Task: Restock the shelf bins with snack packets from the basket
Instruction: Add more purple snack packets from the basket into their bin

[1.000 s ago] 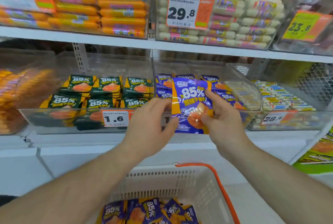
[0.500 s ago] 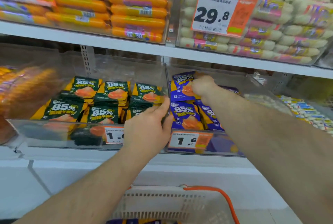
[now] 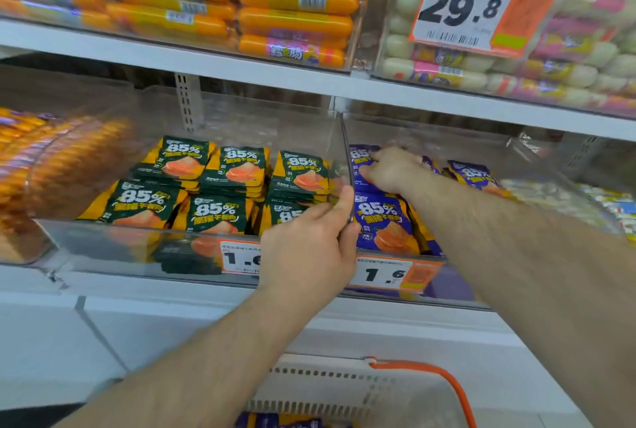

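Head view, right hand [image 3: 390, 169] fingers curled on purple packet [image 3: 361, 156] (back row), left hand [image 3: 309, 248] gripping bin divider [image 3: 345, 152].

The green packets [image 3: 215, 212] and the purple packets [image 3: 380, 217] read "85%". The upper price tag [image 3: 471, 1] reads "29.8". The right bin's tag [image 3: 389, 274] reads "1.6"; the left tag [image 3: 241, 257], half hidden, seemingly matches.

Retail shop, snack aisle. Above my fingers [image 3: 347, 200]: price card [image 3: 471, 1] reading 29.8 on stocked clear bins [image 3: 206, 248]. Below them, my shopping basket [image 3: 344, 389].
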Tool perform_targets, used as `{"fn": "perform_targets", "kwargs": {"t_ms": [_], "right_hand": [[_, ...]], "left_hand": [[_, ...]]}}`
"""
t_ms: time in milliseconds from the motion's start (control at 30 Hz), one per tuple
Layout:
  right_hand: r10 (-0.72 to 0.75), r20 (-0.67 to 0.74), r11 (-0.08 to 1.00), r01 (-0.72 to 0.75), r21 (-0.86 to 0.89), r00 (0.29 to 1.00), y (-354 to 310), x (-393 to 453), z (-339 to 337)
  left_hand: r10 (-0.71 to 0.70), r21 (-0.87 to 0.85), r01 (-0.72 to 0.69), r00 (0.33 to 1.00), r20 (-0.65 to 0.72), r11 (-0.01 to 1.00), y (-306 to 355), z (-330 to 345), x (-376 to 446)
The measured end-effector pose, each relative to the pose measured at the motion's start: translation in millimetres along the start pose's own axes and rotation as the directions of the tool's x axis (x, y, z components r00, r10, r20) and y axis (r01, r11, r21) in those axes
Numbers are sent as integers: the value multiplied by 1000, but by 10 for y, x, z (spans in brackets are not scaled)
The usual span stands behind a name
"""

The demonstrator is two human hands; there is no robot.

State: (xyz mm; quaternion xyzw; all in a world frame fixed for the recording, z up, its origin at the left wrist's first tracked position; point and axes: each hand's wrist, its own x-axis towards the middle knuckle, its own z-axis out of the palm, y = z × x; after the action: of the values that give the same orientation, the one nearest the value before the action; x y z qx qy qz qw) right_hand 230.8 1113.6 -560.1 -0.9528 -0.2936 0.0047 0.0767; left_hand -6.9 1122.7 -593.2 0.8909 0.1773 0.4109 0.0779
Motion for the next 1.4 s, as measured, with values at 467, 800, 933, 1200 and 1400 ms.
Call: {"fn": "perform_targets", "kwargs": {"t_ms": [467, 800, 933, 1200, 1400], "right_hand": [[-220, -903, 718, 688, 107, 370, 171, -1838, 106], [11, 33, 905, -24, 424, 999, 922, -2712, 2427], [129, 644, 953, -274, 129, 754, 1194, -3088, 2913], [207, 768, 976, -73, -205, 606, 1257, -3539, 3338], [195, 796, 976, -189, -103, 573, 1047, -3448, 2968]], "left_hand": [[352, -342, -255, 899, 259, 904, 261, -36, -769], [285, -203, -274, 304, 909, 940, 80, 269, -1296], [249, -181, -286, 224, 942, 941, 86, 355, -1350], [207, -179, -235, 100, 973, 955, 7, 438, -1461], [161, -146, -161, 88, 983, 976, 8, 442, -1441]]}}
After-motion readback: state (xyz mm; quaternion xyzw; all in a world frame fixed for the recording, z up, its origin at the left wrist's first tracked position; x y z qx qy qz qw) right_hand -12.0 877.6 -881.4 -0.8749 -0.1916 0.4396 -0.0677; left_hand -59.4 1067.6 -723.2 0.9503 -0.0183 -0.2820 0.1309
